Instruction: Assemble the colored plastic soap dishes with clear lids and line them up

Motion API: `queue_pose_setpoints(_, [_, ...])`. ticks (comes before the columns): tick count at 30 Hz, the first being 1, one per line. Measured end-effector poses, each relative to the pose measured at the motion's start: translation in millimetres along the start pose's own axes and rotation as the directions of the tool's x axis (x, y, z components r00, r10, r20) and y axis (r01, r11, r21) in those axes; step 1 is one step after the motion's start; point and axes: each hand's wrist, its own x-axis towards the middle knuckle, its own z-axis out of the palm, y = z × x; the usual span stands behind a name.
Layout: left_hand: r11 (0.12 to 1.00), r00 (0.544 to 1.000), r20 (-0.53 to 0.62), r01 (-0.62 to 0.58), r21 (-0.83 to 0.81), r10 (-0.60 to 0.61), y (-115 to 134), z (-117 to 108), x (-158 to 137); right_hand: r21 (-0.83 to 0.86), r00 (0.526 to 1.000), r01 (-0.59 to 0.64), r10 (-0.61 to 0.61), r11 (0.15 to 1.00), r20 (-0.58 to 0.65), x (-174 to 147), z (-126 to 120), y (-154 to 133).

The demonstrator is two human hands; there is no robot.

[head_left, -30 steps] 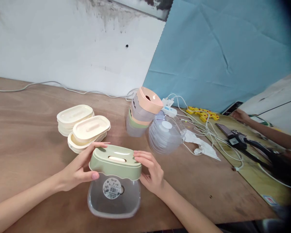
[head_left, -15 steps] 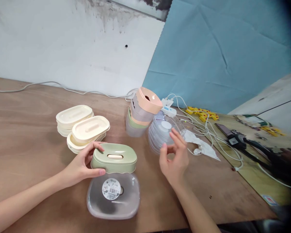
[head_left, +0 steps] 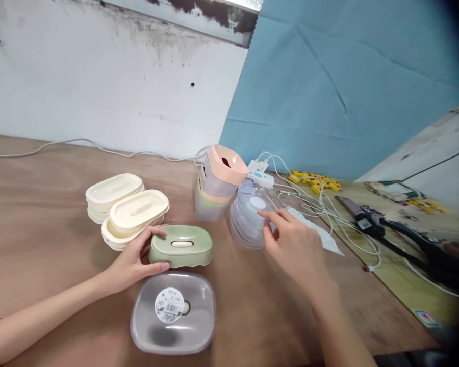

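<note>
My left hand (head_left: 135,261) grips the left end of a green oval lid (head_left: 182,246) with a slot in its top, resting on the wooden table (head_left: 42,229). Just in front of it lies a clear plastic tub (head_left: 173,312), bottom up, with a round white label. My right hand (head_left: 296,244) reaches to a leaning stack of clear tubs (head_left: 248,216), with the fingertips on the frontmost one. Whether it grips that tub is unclear.
Two stacks of cream lids (head_left: 128,208) lie left of the green lid. A tilted stack of tubs with a peach lid (head_left: 220,179) stands behind. White cables and a power strip (head_left: 260,174), a white cloth (head_left: 323,235), yellow pieces (head_left: 316,179) and a phone (head_left: 351,205) lie right.
The green lid came off the clear tub and went down onto the table behind it. My right hand let go and moved right to the stack of clear tubs. Another person's arm left the view.
</note>
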Motion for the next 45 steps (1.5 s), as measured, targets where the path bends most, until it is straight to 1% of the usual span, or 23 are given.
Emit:
queue_pose_setpoints(2, [0.999, 1.000, 0.022, -0.022, 0.033, 0.022, 1.2, 0.9, 6.6, 0.001, 1.000, 0.010, -0.010, 1.000, 0.000, 4.9, -6.0, 2.4])
queue_pose_setpoints(4, [0.994, 0.998, 0.033, -0.062, 0.095, 0.059, 1.6, 1.6, 12.1, 0.017, 0.997, 0.021, -0.019, 1.000, -0.072, 8.2, -9.8, 2.7])
queue_pose_setpoints(6, [0.982, 0.996, 0.046, -0.086, 0.167, 0.079, 1.4, 1.7, 15.6, 0.065, 0.976, 0.032, -0.017, 0.997, -0.218, 7.3, -12.3, 0.2])
queue_pose_setpoints(9, [0.965, 0.994, 0.061, -0.107, 0.241, 0.095, 2.0, 1.0, 17.3, 0.217, 0.899, 0.051, 0.050, 0.975, -0.435, -4.8, -14.0, -9.0])
queue_pose_setpoints(11, [0.950, 0.992, 0.070, -0.120, 0.289, 0.104, 3.8, 0.8, 17.2, 0.379, 0.858, 0.108, 0.106, 0.919, -0.502, -17.3, -13.2, -19.0])
queue_pose_setpoints(12, [0.941, 0.991, 0.073, -0.127, 0.314, 0.110, 5.1, 0.8, 17.0, 0.471, 0.856, 0.152, 0.122, 0.869, -0.502, -23.1, -11.6, -25.1])
queue_pose_setpoints(13, [0.933, 0.991, 0.076, -0.133, 0.334, 0.114, 6.3, 1.1, 16.8, 0.565, 0.867, 0.186, 0.137, 0.804, -0.480, -27.7, -9.2, -31.9])
queue_pose_setpoints(14, [0.928, 0.990, 0.082, -0.139, 0.346, 0.118, 7.2, 1.4, 16.7, 0.658, 0.891, 0.191, 0.152, 0.729, -0.427, -30.7, -5.5, -39.2])
queue_pose_setpoints(15, [0.926, 0.988, 0.094, -0.149, 0.348, 0.124, 7.9, 1.8, 16.4, 0.747, 0.928, 0.158, 0.162, 0.645, -0.336, -31.7, -0.6, -46.6])
queue_pose_setpoints(16, [0.925, 0.985, 0.113, -0.160, 0.345, 0.129, 8.0, 2.2, 16.2, 0.827, 0.962, 0.089, 0.166, 0.555, -0.215, -30.8, 5.5, -53.6])
queue_pose_setpoints(17, [0.924, 0.983, 0.131, -0.168, 0.343, 0.130, 7.7, 2.5, 15.8, 0.886, 0.983, -0.012, 0.168, 0.463, -0.074, -28.3, 12.6, -59.7])
queue_pose_setpoints(18, [0.924, 0.981, 0.146, -0.169, 0.343, 0.126, 6.9, 2.7, 15.4, 0.918, 0.982, -0.136, 0.170, 0.372, 0.077, -24.8, 20.4, -64.5])
queue_pose_setpoints(19, [0.923, 0.981, 0.155, -0.166, 0.346, 0.119, 5.7, 2.7, 14.9, 0.923, 0.961, -0.261, 0.169, 0.285, 0.219, -20.8, 28.4, -67.7])
queue_pose_setpoints(21, [0.926, 0.983, 0.155, -0.150, 0.348, 0.101, 2.8, 2.5, 13.7, 0.874, 0.882, -0.465, 0.161, 0.143, 0.443, -13.8, 43.2, -69.1])
queue_pose_setpoints(22, [0.930, 0.984, 0.152, -0.141, 0.338, 0.094, 1.5, 2.3, 13.0, 0.838, 0.840, -0.537, 0.158, 0.101, 0.520, -11.7, 49.2, -67.8])
queue_pose_setpoints(23, [0.936, 0.985, 0.152, -0.132, 0.325, 0.087, 0.4, 2.1, 12.4, 0.806, 0.806, -0.586, 0.155, 0.080, 0.571, -10.9, 54.0, -65.7])
queue_pose_setpoints(24, [0.942, 0.985, 0.152, -0.124, 0.311, 0.079, -0.2, 2.0, 11.8, 0.785, 0.785, -0.615, 0.156, 0.076, 0.600, -11.1, 57.3, -63.3])
queue_pose_setpoints(25, [0.947, 0.986, 0.153, -0.114, 0.301, 0.070, -0.4, 1.8, 11.3, 0.772, 0.773, -0.630, 0.161, 0.084, 0.613, -12.1, 59.5, -60.9])
queue_pose_setpoints(27, [0.950, 0.987, 0.152, -0.101, 0.295, 0.058, 0.6, 1.5, 10.7, 0.762, 0.768, -0.637, 0.180, 0.116, 0.614, -15.4, 60.9, -57.3])
queue_pose_setpoints(33, [0.928, 0.985, 0.162, -0.114, 0.355, 0.059, 5.6, -0.5, 10.5, 0.769, 0.807, -0.590, 0.178, 0.245, 0.563, -20.4, 57.4, -55.3])
queue_pose_setpoints(36, [0.915, 0.984, 0.171, -0.121, 0.385, 0.058, 6.5, -1.1, 10.3, 0.761, 0.804, -0.594, 0.185, 0.261, 0.564, -21.1, 56.7, -56.2])
queue_pose_setpoints(40, [0.920, 0.983, 0.173, -0.119, 0.374, 0.057, 8.2, -0.5, 10.2, 0.758, 0.810, -0.586, 0.189, 0.288, 0.555, -23.4, 57.2, -57.6])
queue_pose_setpoints(45, [0.923, 0.987, 0.146, -0.113, 0.368, 0.063, 9.6, 1.5, 10.0, 0.753, 0.819, -0.569, 0.154, 0.329, 0.552, -26.4, 59.1, -59.8])
